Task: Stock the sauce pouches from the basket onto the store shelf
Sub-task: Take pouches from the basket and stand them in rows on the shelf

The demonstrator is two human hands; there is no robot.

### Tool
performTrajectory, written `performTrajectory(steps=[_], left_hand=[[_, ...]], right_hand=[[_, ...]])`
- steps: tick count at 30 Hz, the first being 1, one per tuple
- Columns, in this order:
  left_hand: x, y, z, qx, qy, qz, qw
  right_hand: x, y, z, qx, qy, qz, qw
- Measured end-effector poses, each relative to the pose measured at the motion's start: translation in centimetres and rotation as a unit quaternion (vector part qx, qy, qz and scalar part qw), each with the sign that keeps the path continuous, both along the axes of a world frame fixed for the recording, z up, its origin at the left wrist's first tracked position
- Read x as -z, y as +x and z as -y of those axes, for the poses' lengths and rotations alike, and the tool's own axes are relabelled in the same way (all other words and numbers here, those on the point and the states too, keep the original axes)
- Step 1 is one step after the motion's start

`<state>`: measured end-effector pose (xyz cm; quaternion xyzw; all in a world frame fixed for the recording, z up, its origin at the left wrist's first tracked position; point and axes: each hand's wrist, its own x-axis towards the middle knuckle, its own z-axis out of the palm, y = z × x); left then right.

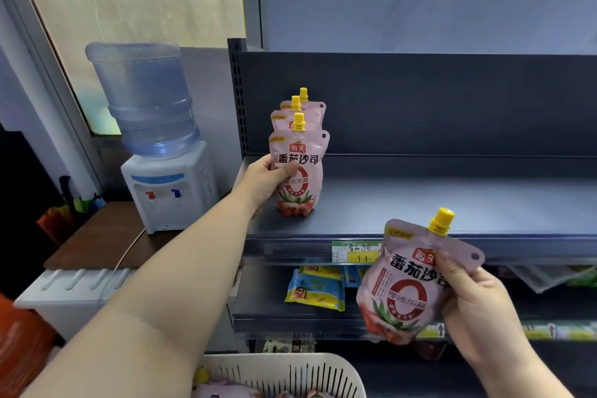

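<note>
Left hand [269,179] out at frame centre, thumb across the front and fingers round the left edge of the front pouch [300,194], clamped on it. That pouch stands upright on the shelf [452,200], at the shelf's left end, base on the deck. Two more pouches [315,111] stand in file right behind it toward 12 o'clock, yellow caps up; can't tell if they touch. Right hand [478,307] at 4 o'clock, clear of the shelf edge, fingers curled round the right side of a second pouch [400,294]. That one is held in the air, tilted with its cap toward 1 o'clock and its label facing the camera. Hands well apart, one pouch each. Price tag [355,252] on the shelf lip at 5 o'clock of the front pouch, just left of the held one. Blue-yellow packs [315,292] on the lower shelf below the tag. Basket [274,360], white and slotted, at 6 o'clock at the frame bottom; pinkish items inside, mostly cut off. Water dispenser [168,184] at 9 o'clock on a brown surface [97,236], beside the shelf upright.
</note>
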<state>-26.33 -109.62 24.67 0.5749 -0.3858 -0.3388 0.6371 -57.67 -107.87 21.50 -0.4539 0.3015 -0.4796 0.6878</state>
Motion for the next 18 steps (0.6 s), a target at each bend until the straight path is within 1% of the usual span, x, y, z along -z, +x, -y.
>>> performTrajectory(steps=[3, 7, 13, 16, 18], left_hand=[[0.1, -0.2, -0.4, 0.001, 0.017, 0.016, 1.0], [0.2, -0.7, -1.2, -0.017, 0.012, 0.038, 0.999], [0.5, -0.4, -2.0, -0.052, 0.023, 0.076, 0.996], [0.7, -0.5, -2.3, -0.062, 0.048, 0.112, 0.991], [1.1, -0.2, -2.6, -0.061, 0.084, 0.148, 0.984]], right_hand=[[-1.3, 0.9, 0.5, -0.016, -0.03, 0.003, 0.999], [-3.8, 2.3, 2.5, -0.034, -0.064, -0.009, 0.997], [-8.6, 5.1, 8.3, -0.028, -0.125, -0.021, 0.992], [-9.8, 6.8, 11.7, -0.02, -0.142, -0.056, 0.988], [-10.0, 8.1, 14.1, -0.006, -0.131, -0.074, 0.989]])
